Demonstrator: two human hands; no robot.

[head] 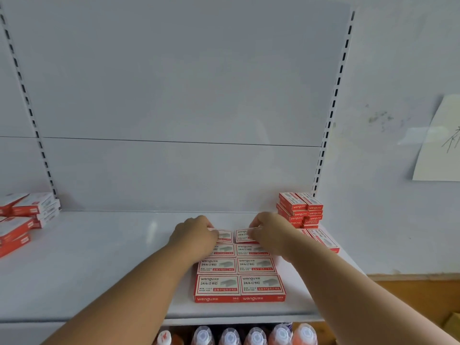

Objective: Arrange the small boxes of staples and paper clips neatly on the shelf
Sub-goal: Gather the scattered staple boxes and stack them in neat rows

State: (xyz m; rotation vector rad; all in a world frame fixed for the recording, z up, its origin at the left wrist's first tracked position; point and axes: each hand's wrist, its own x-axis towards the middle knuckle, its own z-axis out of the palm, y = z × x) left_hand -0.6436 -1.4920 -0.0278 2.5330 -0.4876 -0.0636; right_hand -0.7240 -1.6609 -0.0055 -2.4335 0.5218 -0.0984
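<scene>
Several red-and-white staple boxes [239, 277] lie flat in two neat columns on the white shelf [99, 265]. At the far end of the columns, my left hand [196, 235] pinches the back-left box [225, 235]. My right hand [268, 232] pinches the back-right box [243, 234]. Both boxes rest on or just above the shelf; the fingers hide part of each. A stack of the same boxes [300, 210] stands at the back right corner, with two more boxes [323, 240] lying flat in front of it.
Larger red-and-white boxes [22, 217] are piled loosely at the shelf's far left. Bottles with white caps [254, 336] stand on the level below the shelf's front edge. A sheet of paper [438, 145] hangs on the wall to the right.
</scene>
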